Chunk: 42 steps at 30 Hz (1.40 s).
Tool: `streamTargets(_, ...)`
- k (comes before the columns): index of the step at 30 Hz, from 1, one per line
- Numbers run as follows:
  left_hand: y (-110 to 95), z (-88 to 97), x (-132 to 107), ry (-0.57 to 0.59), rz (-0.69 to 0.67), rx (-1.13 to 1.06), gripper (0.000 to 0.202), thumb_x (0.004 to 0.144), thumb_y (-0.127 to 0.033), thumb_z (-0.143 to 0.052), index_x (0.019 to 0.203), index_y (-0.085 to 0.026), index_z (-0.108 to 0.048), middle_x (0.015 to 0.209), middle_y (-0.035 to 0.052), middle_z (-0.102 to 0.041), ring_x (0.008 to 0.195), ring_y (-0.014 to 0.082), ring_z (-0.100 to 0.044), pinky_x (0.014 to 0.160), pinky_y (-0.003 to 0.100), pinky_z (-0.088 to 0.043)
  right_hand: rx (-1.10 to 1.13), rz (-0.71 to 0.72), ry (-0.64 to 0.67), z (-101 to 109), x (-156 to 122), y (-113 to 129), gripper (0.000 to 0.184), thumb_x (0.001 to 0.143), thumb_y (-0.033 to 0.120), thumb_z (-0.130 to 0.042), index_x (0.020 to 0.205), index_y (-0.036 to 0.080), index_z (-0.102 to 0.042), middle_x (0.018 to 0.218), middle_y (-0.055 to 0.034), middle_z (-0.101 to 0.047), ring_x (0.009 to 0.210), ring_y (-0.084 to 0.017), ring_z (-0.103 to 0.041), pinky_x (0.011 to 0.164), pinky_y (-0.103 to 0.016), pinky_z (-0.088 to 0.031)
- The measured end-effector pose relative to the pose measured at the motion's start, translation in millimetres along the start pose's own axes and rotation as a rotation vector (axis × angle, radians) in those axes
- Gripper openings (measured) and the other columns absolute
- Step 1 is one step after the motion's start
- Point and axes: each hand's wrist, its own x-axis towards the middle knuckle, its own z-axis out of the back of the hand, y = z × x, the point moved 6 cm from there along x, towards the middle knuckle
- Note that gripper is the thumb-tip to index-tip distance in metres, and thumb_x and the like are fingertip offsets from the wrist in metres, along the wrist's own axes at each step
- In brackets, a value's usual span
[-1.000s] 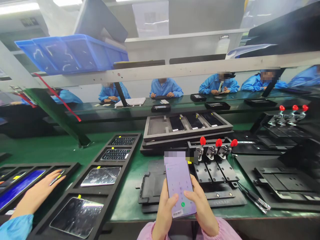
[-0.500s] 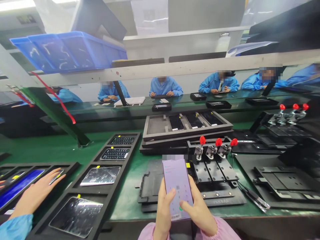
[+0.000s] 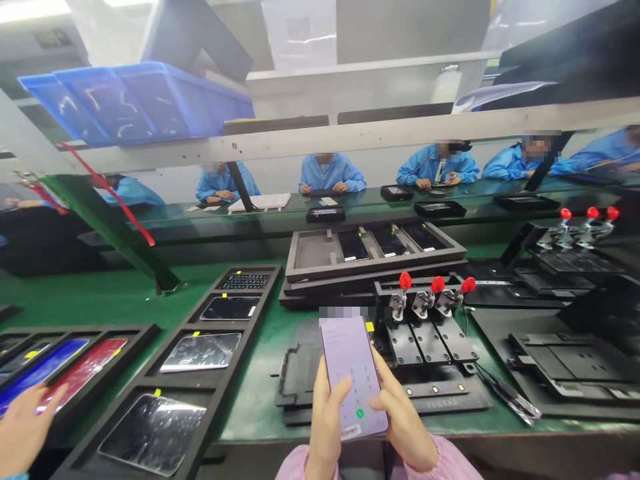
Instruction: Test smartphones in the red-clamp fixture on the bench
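A smartphone (image 3: 356, 363) with a pale lilac screen is held upright between my two hands, low in the middle of the view. Its screen shows a dial pad with a green call button near the bottom. My left hand (image 3: 326, 413) grips the left edge, its thumb on the screen. Around the right edge wraps my right hand (image 3: 404, 420), with the thumb bent at the side of the dial pad. A yellow tab sticks out at the phone's upper right. Just beyond lies a black fixture (image 3: 435, 340) with red-tipped toggle clamps.
Left of me, a long black tray (image 3: 245, 333) holds several phones. A co-worker's hand (image 3: 23, 427) is over another tray (image 3: 145, 333) with blue and red screens. Stacked grey trays (image 3: 313, 257) stand behind the fixture; a second clamp fixture (image 3: 575, 247) is at right.
My right thumb has drawn back from the green button, and the phone has shifted slightly left. The co-worker's hand moved left and down, uncovering a red screen. One tray phone's screen went dark.
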Motion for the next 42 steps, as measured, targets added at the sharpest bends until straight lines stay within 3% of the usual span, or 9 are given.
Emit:
streamTargets(2, -2, -3.3, -1, 0.11, -0.031, -0.096, 0.049, 0.072, -0.022, -0.053, 0.121, -0.02, -0.046, 0.116, 0.0088, -0.06, 0.108, 0.0292, -0.055, 0.09, 0.04, -0.045, 0.009, -0.014, -0.036, 1, 0, 1, 0.074, 0.069, 0.009, -0.042, 0.138, 0.028, -0.027, 0.137, 0.0024, -0.044, 0.129, -0.017, -0.035, 0.106, -0.034, -0.031)
streamTargets(5, -3, -5.4, -2, 0.257, -0.022, -0.111, 0.066, 0.058, -0.01, -0.049, 0.123, -0.022, -0.044, 0.119, 0.0053, -0.059, 0.112, 0.0292, -0.051, 0.092, 0.04, -0.042, 0.009, -0.035, -0.04, 0, 1, 4, 0.077, 0.067, 0.012, -0.044, 0.14, 0.026, -0.023, 0.134, -0.0003, -0.046, 0.122, -0.02, -0.044, 0.097, -0.035, -0.04)
streamTargets(8, -2, -1.0, -1, 0.277, 0.026, -0.008, 0.08, 0.052, -0.005, -0.045, 0.129, -0.025, -0.037, 0.126, 0.003, -0.054, 0.117, 0.0279, -0.047, 0.094, 0.038, -0.041, -0.014, -0.028, -0.019, 0, 0, 8, 0.081, 0.064, 0.014, -0.045, 0.141, 0.025, -0.022, 0.132, -0.0016, -0.048, 0.115, -0.022, -0.049, 0.091, -0.035, -0.043)
streamTargets(13, -4, 1.4, -2, 0.299, 0.041, 0.018, 0.082, 0.055, -0.007, -0.046, 0.134, -0.025, -0.032, 0.132, 0.0038, -0.05, 0.122, 0.0293, -0.043, 0.099, 0.04, -0.037, -0.061, -0.066, -0.025, 1, -1, 6, 0.083, 0.062, 0.015, -0.045, 0.14, 0.026, -0.022, 0.129, -0.002, -0.052, 0.102, -0.02, -0.057, 0.079, -0.031, -0.047)
streamTargets(20, 0, 2.9, -4, 0.284, 0.05, -0.076, 0.081, 0.053, -0.012, -0.049, 0.132, -0.023, -0.036, 0.129, 0.0051, -0.053, 0.119, 0.0329, -0.045, 0.095, 0.044, -0.039, 0.034, -0.047, 0.047, -4, -1, 6, 0.089, 0.059, 0.017, -0.047, 0.142, 0.023, -0.016, 0.126, -0.0049, -0.053, 0.105, -0.023, -0.055, 0.077, -0.032, -0.046)
streamTargets(26, 1, 1.8, -4, 0.271, 0.037, -0.134, 0.08, 0.053, -0.013, -0.051, 0.131, -0.026, -0.038, 0.129, 0.0017, -0.053, 0.12, 0.0311, -0.044, 0.094, 0.041, -0.039, -0.031, -0.01, 0.04, -6, 2, 9, 0.082, 0.06, 0.014, -0.046, 0.139, 0.025, -0.026, 0.13, -0.0004, -0.05, 0.104, -0.02, -0.054, 0.084, -0.032, -0.044)
streamTargets(33, -7, -2.9, -3, 0.222, -0.005, -0.178, 0.056, 0.06, -0.021, -0.055, 0.116, -0.022, -0.051, 0.11, 0.0052, -0.062, 0.104, 0.0298, -0.054, 0.087, 0.042, -0.043, -0.025, -0.055, 0.097, -13, 5, 9, 0.078, 0.066, 0.016, -0.046, 0.14, 0.024, -0.024, 0.126, -0.002, -0.054, 0.096, -0.019, -0.056, 0.082, -0.033, -0.044)
streamTargets(38, -8, 1.6, -1, 0.167, -0.035, -0.142, 0.046, 0.067, -0.023, -0.055, 0.113, -0.022, -0.054, 0.111, 0.0041, -0.062, 0.109, 0.0278, -0.052, 0.092, 0.039, -0.04, -0.078, 0.019, 0.082, -11, 9, 7, 0.068, 0.072, 0.017, -0.046, 0.137, 0.025, -0.031, 0.133, -0.0012, -0.047, 0.116, -0.021, -0.048, 0.099, -0.037, -0.036)
streamTargets(42, -4, 14.0, 1, 0.047, -0.036, -0.173, 0.043, 0.072, -0.022, -0.053, 0.114, -0.022, -0.055, 0.114, 0.0036, -0.061, 0.112, 0.0252, -0.05, 0.095, 0.035, -0.039, -0.276, 0.058, 0.083, -4, 12, 4, 0.059, 0.077, 0.022, -0.047, 0.135, 0.026, -0.036, 0.143, 0.0015, -0.035, 0.133, -0.02, -0.028, 0.111, -0.039, -0.019)
